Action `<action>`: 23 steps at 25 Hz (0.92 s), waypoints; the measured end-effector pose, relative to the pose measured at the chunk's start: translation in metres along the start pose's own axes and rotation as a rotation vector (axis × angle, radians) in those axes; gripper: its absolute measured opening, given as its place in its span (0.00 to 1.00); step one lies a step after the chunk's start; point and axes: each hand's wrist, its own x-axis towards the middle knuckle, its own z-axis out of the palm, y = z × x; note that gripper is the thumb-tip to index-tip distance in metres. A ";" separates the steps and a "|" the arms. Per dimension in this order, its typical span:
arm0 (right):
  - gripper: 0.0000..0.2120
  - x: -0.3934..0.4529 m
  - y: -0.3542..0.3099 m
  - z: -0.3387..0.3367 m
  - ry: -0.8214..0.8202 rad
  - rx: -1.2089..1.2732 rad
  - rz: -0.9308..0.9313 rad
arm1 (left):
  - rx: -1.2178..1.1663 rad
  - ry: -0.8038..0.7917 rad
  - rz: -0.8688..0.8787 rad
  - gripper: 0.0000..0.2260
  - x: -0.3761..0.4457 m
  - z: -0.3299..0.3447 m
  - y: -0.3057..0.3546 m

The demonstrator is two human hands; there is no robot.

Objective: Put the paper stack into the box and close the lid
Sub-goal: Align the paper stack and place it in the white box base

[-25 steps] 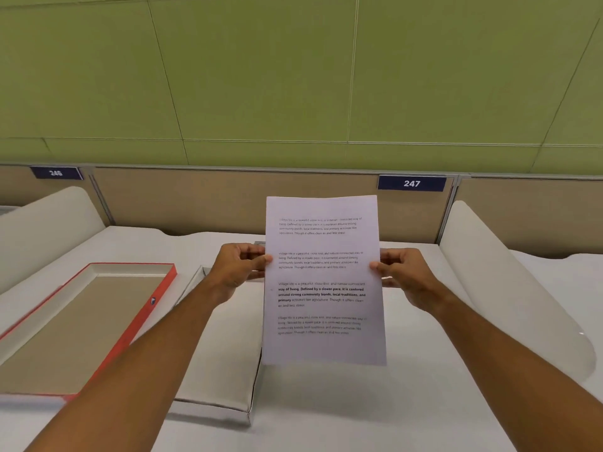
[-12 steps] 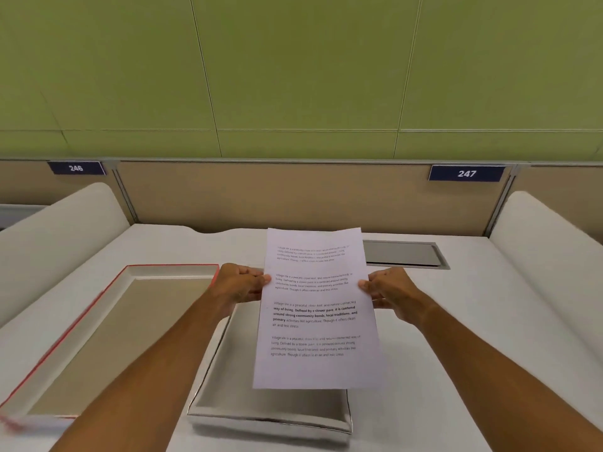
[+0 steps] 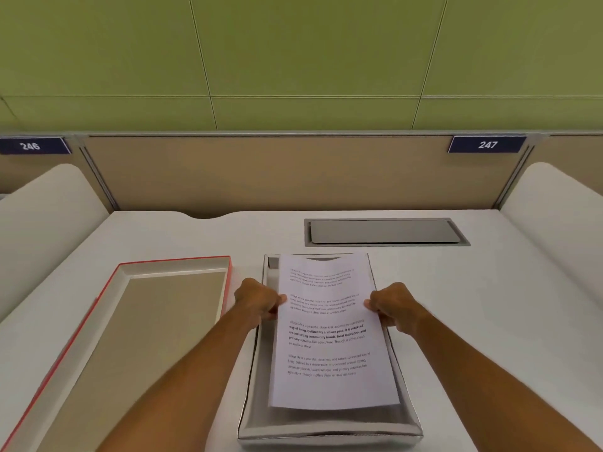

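Both hands, left hand (image 3: 261, 301) and right hand (image 3: 393, 306), are pinching the paper stack (image 3: 329, 334), now lowered over the box (image 3: 329, 432), apparently not yet seated; lid (image 3: 137, 337) is lying alongside.

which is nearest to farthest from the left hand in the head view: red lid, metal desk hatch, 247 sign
From the left hand:
1. red lid, just to its left on the desk.
2. metal desk hatch, further back and to the right.
3. 247 sign, up on the partition, far right.
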 end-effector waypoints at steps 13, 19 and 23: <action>0.10 0.008 -0.002 0.027 0.106 -0.311 -0.038 | 0.593 0.094 0.088 0.10 0.013 0.014 -0.004; 0.05 0.006 0.000 0.038 0.126 -0.574 -0.085 | 0.656 -0.034 0.064 0.12 0.019 0.020 -0.007; 0.05 0.005 0.000 0.037 0.061 -0.599 -0.079 | 0.444 -0.121 -0.054 0.16 0.020 0.014 -0.002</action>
